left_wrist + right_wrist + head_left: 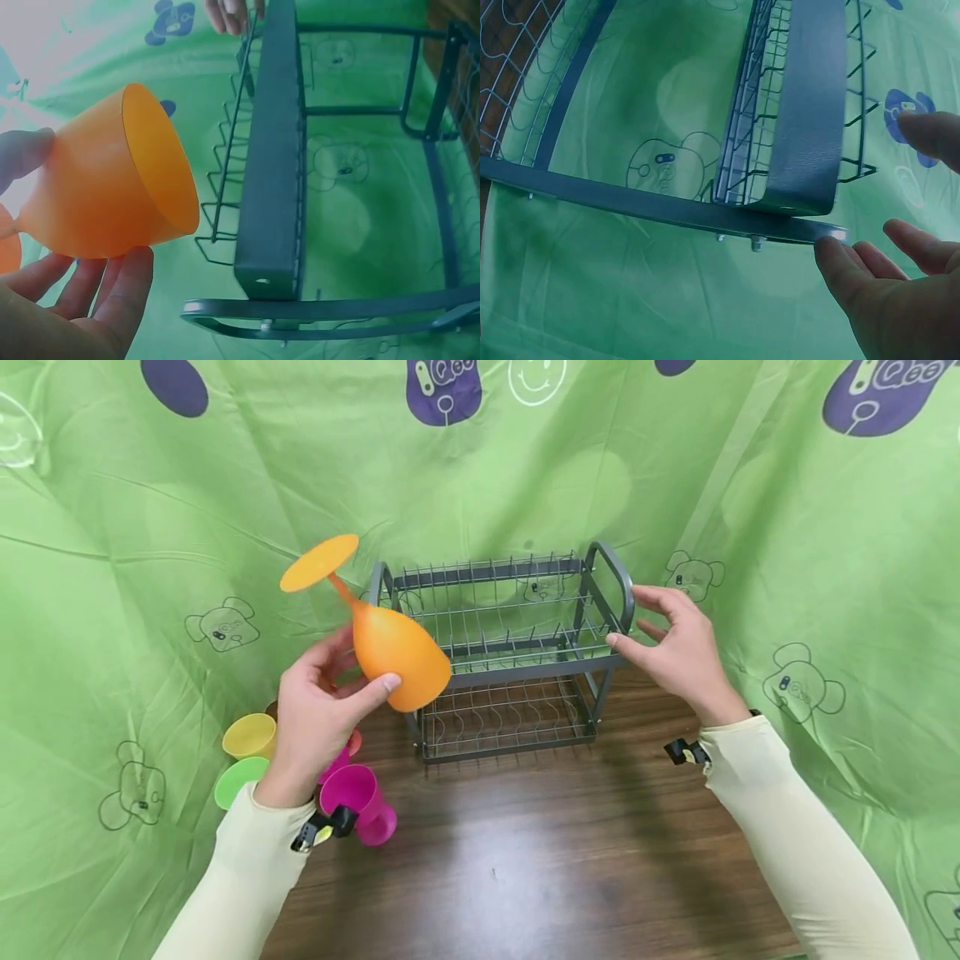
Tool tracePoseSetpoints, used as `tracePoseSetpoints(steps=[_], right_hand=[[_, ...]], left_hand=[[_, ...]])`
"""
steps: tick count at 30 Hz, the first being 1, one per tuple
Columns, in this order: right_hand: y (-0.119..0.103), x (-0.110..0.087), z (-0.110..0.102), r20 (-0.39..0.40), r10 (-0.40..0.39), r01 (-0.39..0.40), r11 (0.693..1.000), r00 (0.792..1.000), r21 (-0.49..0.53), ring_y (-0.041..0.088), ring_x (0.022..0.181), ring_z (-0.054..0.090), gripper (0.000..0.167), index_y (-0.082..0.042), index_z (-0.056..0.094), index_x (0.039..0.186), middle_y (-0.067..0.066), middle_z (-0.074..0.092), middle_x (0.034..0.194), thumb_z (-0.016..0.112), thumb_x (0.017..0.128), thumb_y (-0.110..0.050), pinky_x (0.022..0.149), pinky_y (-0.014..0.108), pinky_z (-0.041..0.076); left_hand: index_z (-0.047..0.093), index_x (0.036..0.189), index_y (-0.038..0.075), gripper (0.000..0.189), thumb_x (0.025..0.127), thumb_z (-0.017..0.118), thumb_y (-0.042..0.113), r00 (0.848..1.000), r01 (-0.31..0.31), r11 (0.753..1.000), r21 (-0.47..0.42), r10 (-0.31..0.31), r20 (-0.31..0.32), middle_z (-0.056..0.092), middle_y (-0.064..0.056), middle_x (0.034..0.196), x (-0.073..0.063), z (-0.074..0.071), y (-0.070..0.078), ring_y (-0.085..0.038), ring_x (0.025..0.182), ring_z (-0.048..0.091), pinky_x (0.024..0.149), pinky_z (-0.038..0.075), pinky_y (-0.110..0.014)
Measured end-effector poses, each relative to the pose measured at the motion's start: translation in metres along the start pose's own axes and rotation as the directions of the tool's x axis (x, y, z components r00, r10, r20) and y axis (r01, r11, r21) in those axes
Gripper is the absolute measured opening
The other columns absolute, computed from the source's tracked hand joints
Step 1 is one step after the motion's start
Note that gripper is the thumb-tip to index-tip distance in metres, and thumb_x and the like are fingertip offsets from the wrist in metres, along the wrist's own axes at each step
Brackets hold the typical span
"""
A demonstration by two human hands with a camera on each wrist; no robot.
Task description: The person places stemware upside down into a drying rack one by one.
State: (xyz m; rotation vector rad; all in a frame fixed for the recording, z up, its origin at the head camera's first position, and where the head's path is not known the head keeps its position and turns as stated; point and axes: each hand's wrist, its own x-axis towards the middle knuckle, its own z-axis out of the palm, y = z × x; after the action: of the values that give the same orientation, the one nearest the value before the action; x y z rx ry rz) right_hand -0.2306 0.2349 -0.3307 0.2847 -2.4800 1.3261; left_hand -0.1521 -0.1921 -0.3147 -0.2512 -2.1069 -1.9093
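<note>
An orange plastic wine glass (401, 656) is tilted in my left hand (315, 702), its mouth facing down to the right and its round foot up to the left. Thumb and fingers grip the bowl (105, 184) from opposite sides. It hangs by the left end of a grey two-tier dish rack (517, 675), partly over that end in the head view. At the rack's right end is my right hand (678, 647), thumb and fingers spread apart. One fingertip (831, 251) is right at the end of the rack's side frame, and nothing is held.
Left of the rack, a yellow cup (250, 735), a green cup (242, 781) and a magenta cup (352, 791) with a round foot stand or lie close together, partly behind my left forearm. Green printed cloth (480, 460) surrounds the brown wooden table (510, 868).
</note>
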Motion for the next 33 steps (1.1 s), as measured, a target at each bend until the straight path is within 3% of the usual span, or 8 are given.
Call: tracePoseSetpoints(steps=[2,4,5,15,19,25,33], right_hand=[[0.002,0.004,0.003,0.006,0.0,0.0,1.0,1.0,0.005,0.028,0.141,0.053,0.077,-0.008,0.055,0.152,0.008,0.052,0.15,0.091,0.085,-0.018,0.11,0.033,0.055],[0.004,0.006,0.005,0.01,-0.001,0.001,1.0,1.0,0.014,0.028,0.14,0.053,0.079,-0.006,0.054,0.152,0.009,0.051,0.15,0.092,0.083,-0.016,0.109,0.032,0.055],[0.005,0.007,0.006,0.01,-0.003,0.003,1.0,1.0,0.02,0.028,0.14,0.053,0.08,-0.005,0.053,0.153,0.01,0.05,0.149,0.092,0.083,-0.014,0.109,0.031,0.055],[0.006,0.011,0.01,0.006,0.036,-0.036,0.999,0.999,0.022,0.031,0.141,0.053,0.087,-0.006,0.047,0.157,0.014,0.046,0.149,0.092,0.082,-0.012,0.105,0.02,0.054],[0.007,0.013,0.01,0.017,0.059,-0.059,0.998,0.998,0.006,0.032,0.14,0.055,0.089,-0.007,0.045,0.159,0.015,0.046,0.149,0.092,0.083,-0.015,0.105,0.019,0.054],[0.008,0.01,0.006,0.05,0.081,-0.08,0.997,0.995,-0.025,0.033,0.138,0.055,0.093,-0.007,0.042,0.161,0.016,0.048,0.147,0.092,0.084,-0.019,0.107,0.022,0.053],[0.01,0.009,0.002,0.086,0.072,-0.067,0.996,0.994,-0.061,0.033,0.139,0.055,0.096,-0.005,0.041,0.161,0.014,0.049,0.147,0.093,0.083,-0.027,0.113,0.029,0.051]], left_hand=[[0.063,0.146,0.018,0.067,0.085,0.09,0.015,1.0,-0.003,1.0,0.024,0.003,0.003,0.069,-0.008,0.135,0.011,0.0,0.003,-0.018,0.109,0.075,0.071,0.064,-0.018],[0.064,0.145,0.018,0.067,0.084,0.091,0.018,1.0,-0.02,0.998,0.061,0.02,-0.002,0.069,-0.006,0.138,0.023,0.001,0.004,-0.018,0.117,0.07,0.09,0.063,-0.021],[0.064,0.145,0.018,0.067,0.084,0.091,0.019,1.0,-0.022,0.997,0.068,0.022,0.0,0.068,-0.006,0.139,0.028,0.001,0.005,-0.019,0.119,0.068,0.093,0.062,-0.021],[0.062,0.147,0.025,0.07,0.083,0.092,0.027,1.0,0.019,0.995,0.102,-0.021,0.017,0.064,0.001,0.144,0.072,0.005,-0.003,-0.02,0.123,0.064,0.096,0.06,-0.023],[0.059,0.149,0.027,0.072,0.084,0.091,0.03,0.999,0.032,0.99,0.135,-0.037,0.033,0.062,0.003,0.146,0.084,0.008,-0.004,-0.017,0.126,0.062,0.094,0.059,-0.025],[0.057,0.152,0.022,0.075,0.085,0.091,0.027,0.998,0.013,0.98,0.2,-0.025,0.062,0.061,0.003,0.149,0.099,0.018,-0.005,-0.017,0.131,0.063,0.106,0.059,-0.035],[0.056,0.153,0.016,0.073,0.088,0.088,0.022,0.994,0.022,0.928,0.371,-0.059,0.087,0.063,-0.003,0.15,0.111,0.033,-0.012,-0.021,0.134,0.065,0.103,0.061,-0.04]])
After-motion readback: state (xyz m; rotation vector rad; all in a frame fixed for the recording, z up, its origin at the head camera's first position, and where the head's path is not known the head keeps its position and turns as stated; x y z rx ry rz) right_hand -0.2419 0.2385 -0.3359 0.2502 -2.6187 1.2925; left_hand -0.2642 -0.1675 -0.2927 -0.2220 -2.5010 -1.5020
